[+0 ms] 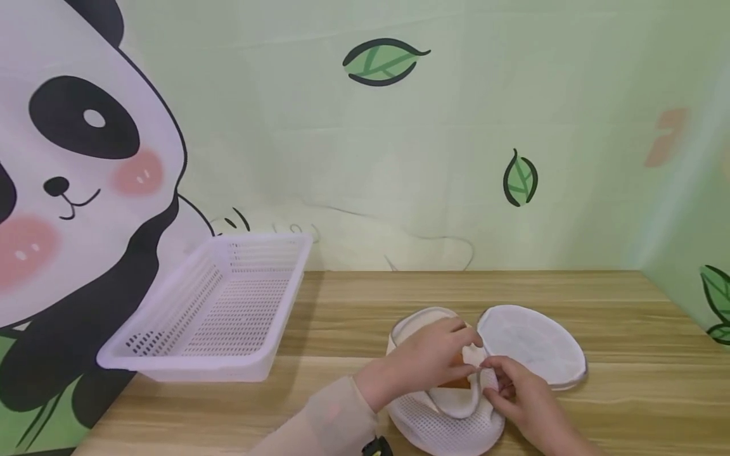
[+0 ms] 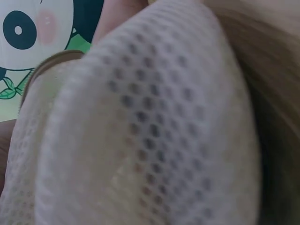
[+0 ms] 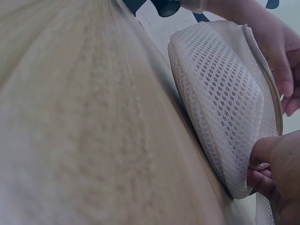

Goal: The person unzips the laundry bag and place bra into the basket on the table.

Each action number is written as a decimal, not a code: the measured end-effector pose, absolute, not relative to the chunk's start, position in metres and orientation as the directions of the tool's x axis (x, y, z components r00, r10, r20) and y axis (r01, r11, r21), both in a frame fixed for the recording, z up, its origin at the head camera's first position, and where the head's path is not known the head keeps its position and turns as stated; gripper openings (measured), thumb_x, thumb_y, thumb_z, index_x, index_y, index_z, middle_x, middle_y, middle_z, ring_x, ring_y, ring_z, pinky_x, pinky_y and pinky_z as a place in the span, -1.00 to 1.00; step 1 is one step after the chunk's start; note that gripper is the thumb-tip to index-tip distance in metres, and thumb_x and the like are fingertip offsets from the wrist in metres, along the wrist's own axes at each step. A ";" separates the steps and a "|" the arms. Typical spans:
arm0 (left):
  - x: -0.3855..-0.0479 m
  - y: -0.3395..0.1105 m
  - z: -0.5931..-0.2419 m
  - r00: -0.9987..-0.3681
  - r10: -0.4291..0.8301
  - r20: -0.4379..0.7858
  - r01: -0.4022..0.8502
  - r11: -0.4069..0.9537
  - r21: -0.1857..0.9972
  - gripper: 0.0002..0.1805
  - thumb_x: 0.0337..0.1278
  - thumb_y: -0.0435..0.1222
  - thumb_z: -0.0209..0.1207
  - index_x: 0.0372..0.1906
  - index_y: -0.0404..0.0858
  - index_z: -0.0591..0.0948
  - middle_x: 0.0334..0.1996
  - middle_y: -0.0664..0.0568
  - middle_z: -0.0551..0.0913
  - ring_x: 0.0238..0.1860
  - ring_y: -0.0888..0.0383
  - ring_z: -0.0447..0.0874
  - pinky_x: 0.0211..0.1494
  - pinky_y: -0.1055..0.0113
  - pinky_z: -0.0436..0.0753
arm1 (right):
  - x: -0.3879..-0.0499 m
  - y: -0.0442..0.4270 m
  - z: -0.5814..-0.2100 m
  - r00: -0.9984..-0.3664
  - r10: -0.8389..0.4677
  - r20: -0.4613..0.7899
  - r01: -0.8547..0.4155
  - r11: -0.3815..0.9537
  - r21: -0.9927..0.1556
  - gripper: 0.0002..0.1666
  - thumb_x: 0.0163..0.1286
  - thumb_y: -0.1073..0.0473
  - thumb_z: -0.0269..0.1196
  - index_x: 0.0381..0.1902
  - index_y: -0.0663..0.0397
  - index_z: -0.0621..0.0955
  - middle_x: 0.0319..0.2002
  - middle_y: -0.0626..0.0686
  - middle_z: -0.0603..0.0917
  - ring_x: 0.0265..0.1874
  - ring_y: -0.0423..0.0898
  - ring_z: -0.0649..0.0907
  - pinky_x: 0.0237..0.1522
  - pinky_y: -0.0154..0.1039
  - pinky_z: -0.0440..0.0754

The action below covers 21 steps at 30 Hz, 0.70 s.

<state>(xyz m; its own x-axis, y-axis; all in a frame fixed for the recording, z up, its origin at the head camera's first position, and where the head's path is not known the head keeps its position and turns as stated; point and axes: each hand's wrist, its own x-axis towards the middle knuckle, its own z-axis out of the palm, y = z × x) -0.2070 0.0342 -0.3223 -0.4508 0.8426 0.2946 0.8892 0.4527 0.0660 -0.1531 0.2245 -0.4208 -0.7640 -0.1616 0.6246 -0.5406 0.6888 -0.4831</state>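
Observation:
A white mesh laundry bag (image 1: 450,427) with a zipped rim stands on the table, its round lid (image 1: 530,345) folded back to the right. Something orange-brown (image 1: 456,382) shows inside. My left hand (image 1: 430,351) reaches across the opening, fingers bent down near the right rim; whether they grip anything is unclear. At that rim, my right hand (image 1: 521,396) pinches the bag's edge between thumb and fingers. The right wrist view shows this right hand (image 3: 279,164) low on the mesh side (image 3: 220,89). Blurred mesh (image 2: 154,117) fills most of the left wrist view.
A white plastic basket (image 1: 268,354) with perforated sides and bottom stands at the left on the wood-grain table (image 1: 342,304). Behind the table hangs a green backdrop (image 1: 274,126) printed with a panda and leaves.

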 end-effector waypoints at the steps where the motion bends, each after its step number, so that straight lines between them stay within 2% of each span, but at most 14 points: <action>1: -0.208 0.034 -0.324 -0.457 0.842 0.286 0.886 0.460 0.061 -0.69 0.16 -0.19 0.27 0.00 -0.13 0.58 -0.14 0.11 0.62 -0.15 0.31 0.56 -0.05 0.68 0.48 | -0.153 0.224 -0.421 -0.763 -0.161 0.626 -0.543 0.686 -0.484 -0.52 -0.05 0.51 0.40 -0.13 0.20 0.56 -0.41 -0.13 0.61 -0.45 -0.53 0.45 -0.52 -0.47 0.56; 13: -0.217 0.027 -0.346 -0.517 0.813 0.267 0.851 0.521 0.060 -0.72 0.18 -0.19 0.25 -0.01 -0.10 0.59 -0.11 0.12 0.64 -0.03 0.29 0.59 0.03 0.60 0.53 | -0.153 0.224 -0.422 -0.795 -0.147 0.589 -0.518 0.668 -0.533 -0.56 -0.01 0.48 0.38 -0.13 0.20 0.56 -0.43 -0.12 0.60 -0.47 -0.53 0.44 -0.52 -0.46 0.55; 21: -0.223 0.027 -0.353 -0.545 0.802 0.247 0.837 0.538 0.098 -0.74 0.17 -0.20 0.25 -0.04 -0.10 0.58 -0.15 0.14 0.65 -0.14 0.33 0.59 -0.06 0.61 0.54 | -0.152 0.226 -0.421 -0.798 -0.145 0.585 -0.517 0.664 -0.540 -0.57 0.00 0.49 0.38 -0.12 0.23 0.56 -0.42 -0.11 0.61 -0.47 -0.53 0.45 -0.51 -0.45 0.57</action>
